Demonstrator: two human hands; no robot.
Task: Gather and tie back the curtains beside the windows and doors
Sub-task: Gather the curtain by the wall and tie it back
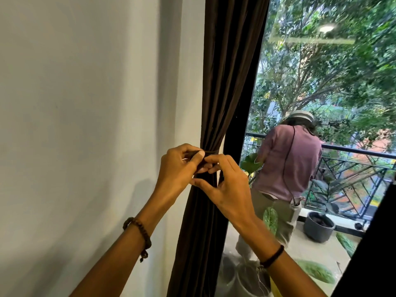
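Note:
A dark brown curtain (227, 82) hangs gathered into a narrow bundle between the white wall and the black window frame. A band of the same brown cloth, the tieback (211, 151), circles the bundle at its narrowest point. My left hand (179, 168) pinches the tieback's end between thumb and fingers on the wall side. My right hand (227, 183) meets it from the window side, fingers curled on the tieback and the curtain's front. The hands hide how the ends are joined.
A white wall (85, 103) fills the left. Behind the glass, a person in a pink shirt (289, 163) bends over on a balcony with a black railing (353, 166) and a grey pot (319, 226). A dark edge (377, 243) cuts the lower right corner.

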